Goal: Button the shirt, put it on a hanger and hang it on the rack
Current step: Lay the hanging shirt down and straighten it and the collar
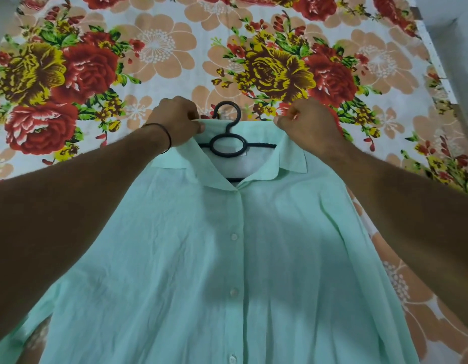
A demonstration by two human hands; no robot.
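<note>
Shirt: thin crinkled mint cloth, buttoned; black hanger inside collar.

Mint shirt buttoned (collar open), black hanger inside, both hands pinching collar, floral bedsheet

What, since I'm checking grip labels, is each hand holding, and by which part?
Both pinch the shirt by the top edge of its collar, left hand and right hand on either side of the hanger hook.

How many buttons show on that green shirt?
3 buttons down the shirt front: upper, middle, and one at the picture's bottom edge. More may be hidden below.
</note>
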